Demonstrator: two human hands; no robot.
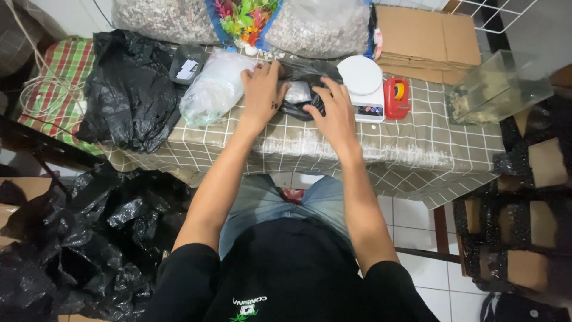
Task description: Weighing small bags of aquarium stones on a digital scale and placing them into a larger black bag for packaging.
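Head view, looking steeply down

One camera on the person's head faces down and forward, close over the table (417, 149) across the upper frame; own torso and arms fill the lower centre.

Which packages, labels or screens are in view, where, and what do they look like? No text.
Small black plastic bag: table centre, under left hand and right hand, crumpled.
Clear plastic bag: left of the hands, bulging, whitish.
White round-topped scale: right of the hands, small panel at its front edge.
Dark flat packet with white label: rear left.
Flat brown cardboard: rear right.
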